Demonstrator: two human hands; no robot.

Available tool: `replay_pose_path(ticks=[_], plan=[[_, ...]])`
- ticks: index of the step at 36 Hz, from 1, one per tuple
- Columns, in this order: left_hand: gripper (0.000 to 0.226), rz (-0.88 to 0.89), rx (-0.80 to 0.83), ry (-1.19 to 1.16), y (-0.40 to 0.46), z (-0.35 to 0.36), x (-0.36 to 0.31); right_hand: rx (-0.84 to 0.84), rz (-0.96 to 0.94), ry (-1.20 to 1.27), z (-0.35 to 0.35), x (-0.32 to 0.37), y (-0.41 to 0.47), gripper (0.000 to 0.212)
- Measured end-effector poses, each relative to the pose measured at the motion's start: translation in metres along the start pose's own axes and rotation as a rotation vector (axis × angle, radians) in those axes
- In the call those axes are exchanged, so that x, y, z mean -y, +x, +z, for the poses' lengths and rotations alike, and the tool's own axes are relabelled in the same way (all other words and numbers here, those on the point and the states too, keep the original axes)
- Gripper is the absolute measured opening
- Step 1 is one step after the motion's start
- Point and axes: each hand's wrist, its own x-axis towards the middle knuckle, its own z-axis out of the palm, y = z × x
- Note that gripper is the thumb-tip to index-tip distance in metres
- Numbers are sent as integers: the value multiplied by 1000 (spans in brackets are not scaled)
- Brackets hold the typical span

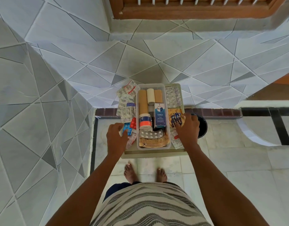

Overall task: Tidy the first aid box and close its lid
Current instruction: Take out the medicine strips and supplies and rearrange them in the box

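Loose packets on both sides of an open first aid box, with a hand at each pile.

The clear plastic first aid box (167, 139) stands uncovered on a small pale surface (154, 152); it looks light and rigid with slick walls, best held by its rim. Inside lie stiff cardboard-tan rolls (142, 101), a tape roll (145, 122), a blue carton (160, 117) and a foil blister strip (151, 133). The left hand (116, 136) has its grip curled on a blue blister pack (126, 128), thin, crinkly and probably slippery. The right hand (187, 128) rests bent fingers on a gold foil packet (176, 119); whether it pinches, I cannot tell. No lid is identifiable.
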Motion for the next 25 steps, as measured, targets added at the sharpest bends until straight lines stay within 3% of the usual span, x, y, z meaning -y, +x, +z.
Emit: replay_pose_path(ticks=[5,13,25], plan=[[32,-23,58,102,14,9,0,59,70,-15,9,2,15,47],[25,-2,14,217,24,22,-15,-17,177,-40,17,10,27,46],[26,-123,37,113,34,32,-12,-56,213,86,18,1,34,19]])
